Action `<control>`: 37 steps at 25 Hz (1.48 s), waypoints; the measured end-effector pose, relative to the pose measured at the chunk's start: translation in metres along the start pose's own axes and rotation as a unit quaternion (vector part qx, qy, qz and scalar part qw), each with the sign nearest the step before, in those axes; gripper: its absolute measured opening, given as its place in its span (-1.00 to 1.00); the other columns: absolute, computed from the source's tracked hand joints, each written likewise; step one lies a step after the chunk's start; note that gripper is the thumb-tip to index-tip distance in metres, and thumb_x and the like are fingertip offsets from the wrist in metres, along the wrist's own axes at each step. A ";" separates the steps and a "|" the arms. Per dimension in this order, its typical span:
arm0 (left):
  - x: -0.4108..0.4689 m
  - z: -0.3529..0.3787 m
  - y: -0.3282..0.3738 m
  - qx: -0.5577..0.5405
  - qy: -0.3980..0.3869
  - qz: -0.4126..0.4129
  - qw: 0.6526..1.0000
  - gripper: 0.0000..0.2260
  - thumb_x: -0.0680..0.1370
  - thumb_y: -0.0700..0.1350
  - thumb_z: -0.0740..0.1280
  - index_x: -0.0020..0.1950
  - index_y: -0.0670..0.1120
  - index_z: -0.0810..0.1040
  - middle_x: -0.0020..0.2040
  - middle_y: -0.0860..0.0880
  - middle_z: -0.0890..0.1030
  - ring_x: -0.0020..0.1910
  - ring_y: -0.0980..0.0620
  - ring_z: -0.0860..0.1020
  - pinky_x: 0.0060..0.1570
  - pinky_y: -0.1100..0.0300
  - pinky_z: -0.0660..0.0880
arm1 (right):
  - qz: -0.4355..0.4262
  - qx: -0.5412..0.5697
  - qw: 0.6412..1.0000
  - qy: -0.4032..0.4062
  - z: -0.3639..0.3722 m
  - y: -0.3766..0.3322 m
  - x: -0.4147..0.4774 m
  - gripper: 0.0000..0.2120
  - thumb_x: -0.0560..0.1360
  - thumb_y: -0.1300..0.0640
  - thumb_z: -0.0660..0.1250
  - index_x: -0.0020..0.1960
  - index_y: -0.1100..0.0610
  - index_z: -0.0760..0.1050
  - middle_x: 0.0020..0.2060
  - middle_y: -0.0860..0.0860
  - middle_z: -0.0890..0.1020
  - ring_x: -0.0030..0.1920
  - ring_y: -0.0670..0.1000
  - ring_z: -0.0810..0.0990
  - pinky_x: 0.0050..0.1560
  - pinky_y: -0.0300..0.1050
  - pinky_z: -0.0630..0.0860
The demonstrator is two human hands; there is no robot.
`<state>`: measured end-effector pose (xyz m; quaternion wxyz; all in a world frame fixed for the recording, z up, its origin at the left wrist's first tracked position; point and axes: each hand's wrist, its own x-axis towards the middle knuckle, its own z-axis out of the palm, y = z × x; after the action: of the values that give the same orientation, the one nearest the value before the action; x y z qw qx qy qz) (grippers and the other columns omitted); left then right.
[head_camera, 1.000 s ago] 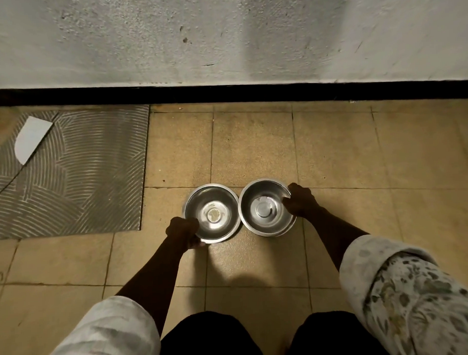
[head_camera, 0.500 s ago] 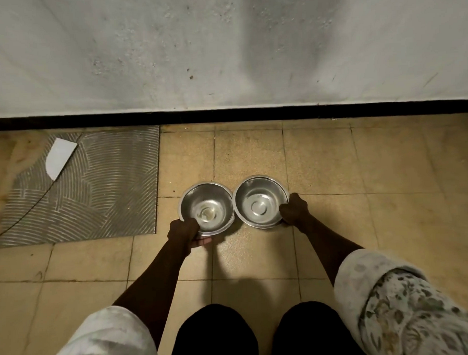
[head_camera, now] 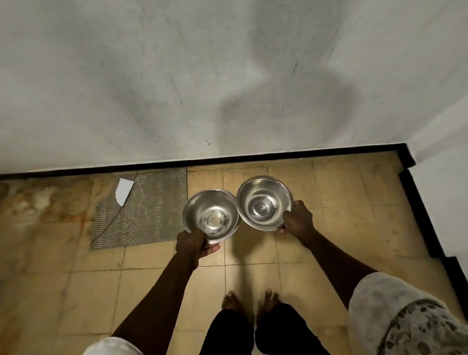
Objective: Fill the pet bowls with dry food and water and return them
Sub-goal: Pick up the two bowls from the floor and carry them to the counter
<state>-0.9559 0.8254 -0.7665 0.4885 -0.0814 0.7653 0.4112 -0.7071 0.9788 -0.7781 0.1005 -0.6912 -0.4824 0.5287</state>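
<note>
Two shiny steel pet bowls hang side by side in the air above the tiled floor, both with nothing in them. My left hand point(head_camera: 194, 243) grips the near rim of the left bowl point(head_camera: 211, 215), fingers curled underneath. My right hand point(head_camera: 298, 217) grips the near right rim of the right bowl point(head_camera: 264, 200), which sits slightly higher and farther from me. The two rims almost touch.
A grey-white wall point(head_camera: 224, 71) with a black skirting strip runs across ahead. A bare grey patch of floor point(head_camera: 146, 215) with a white shard lies to the left. A wall corner point(head_camera: 445, 196) juts in at the right. My bare feet point(head_camera: 250, 301) stand on beige tiles.
Both bowls have come up off the floor in my hands. My head has risen, so the floor and my feet now show from higher up.
</note>
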 end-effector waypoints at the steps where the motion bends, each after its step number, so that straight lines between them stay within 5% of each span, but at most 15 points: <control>1: -0.030 -0.005 0.007 -0.005 -0.002 -0.001 1.000 -0.67 0.53 -0.42 0.31 0.29 -0.29 0.51 -0.03 -0.27 0.64 -0.19 -0.17 0.68 -0.34 0.02 0.69 | -0.003 0.008 1.000 0.006 -0.013 -0.011 -0.023 -0.67 0.54 0.31 0.24 0.30 0.23 0.41 0.07 0.19 0.61 -0.43 0.08 0.71 -0.51 -0.14 0.61; 8: -0.155 -0.028 0.035 0.017 -0.027 0.047 0.998 -0.69 0.50 -0.41 0.38 0.22 -0.21 0.57 -0.05 -0.27 0.68 -0.23 -0.14 0.69 -0.24 -0.02 0.70 | -0.039 0.051 0.997 0.036 -0.081 -0.043 -0.133 -0.74 0.55 0.31 0.25 0.23 0.16 0.41 0.05 0.25 0.66 -0.48 0.08 0.69 -0.52 -0.15 0.59; 16: -0.187 -0.014 0.040 0.092 -0.072 0.090 0.989 -0.72 0.51 -0.46 0.34 0.16 -0.22 0.59 -0.19 -0.25 0.64 -0.37 -0.11 0.69 -0.13 -0.13 0.72 | -0.037 0.085 0.993 0.079 -0.129 -0.008 -0.184 -0.69 0.57 0.27 0.28 0.31 0.23 0.43 0.04 0.22 0.68 -0.47 0.09 0.72 -0.50 -0.17 0.59; 22: -0.194 0.013 0.052 0.159 -0.160 0.123 0.966 -0.73 0.54 -0.43 0.34 0.20 -0.21 0.59 -0.05 -0.31 0.69 -0.14 -0.29 0.72 -0.22 -0.04 0.71 | 0.016 0.162 0.973 0.164 -0.140 0.032 -0.226 -0.73 0.56 0.28 0.29 0.26 0.19 0.44 -0.05 0.19 0.69 -0.44 0.17 0.73 -0.41 -0.02 0.68; 27: -0.193 0.041 0.066 0.293 -0.267 0.163 0.903 -0.73 0.54 -0.38 0.38 0.22 -0.18 0.62 -0.02 -0.32 0.72 -0.15 -0.27 0.75 -0.16 -0.07 0.71 | 0.083 0.253 0.924 0.274 -0.111 0.075 -0.286 -0.72 0.56 0.27 0.31 0.26 0.19 0.44 -0.09 0.17 0.70 -0.44 0.19 0.72 -0.38 0.03 0.70; 32: -0.208 0.067 0.053 0.419 -0.358 0.177 0.815 -0.65 0.50 -0.40 0.32 0.25 -0.18 0.62 -0.01 -0.39 0.70 -0.10 -0.35 0.74 -0.14 -0.12 0.71 | 0.158 0.364 0.839 0.372 -0.056 0.117 -0.365 -0.77 0.57 0.27 0.29 0.22 0.18 0.45 -0.15 0.18 0.71 -0.42 0.21 0.72 -0.29 0.11 0.72; 37: -0.250 0.075 -0.005 0.526 -0.441 0.172 0.706 -0.68 0.51 -0.42 0.31 0.22 -0.21 0.63 -0.25 -0.19 0.70 -0.26 -0.23 0.74 -0.10 -0.17 0.71 | 0.197 0.434 0.738 0.478 -0.005 0.163 -0.453 -0.76 0.58 0.28 0.31 0.24 0.17 0.45 -0.11 0.18 0.69 -0.39 0.23 0.73 -0.35 0.15 0.71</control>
<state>-0.7747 0.8066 -0.5792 0.6549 0.5122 0.5556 0.0074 -0.6013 0.5467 -0.5946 0.5006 -0.8139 0.0580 0.2890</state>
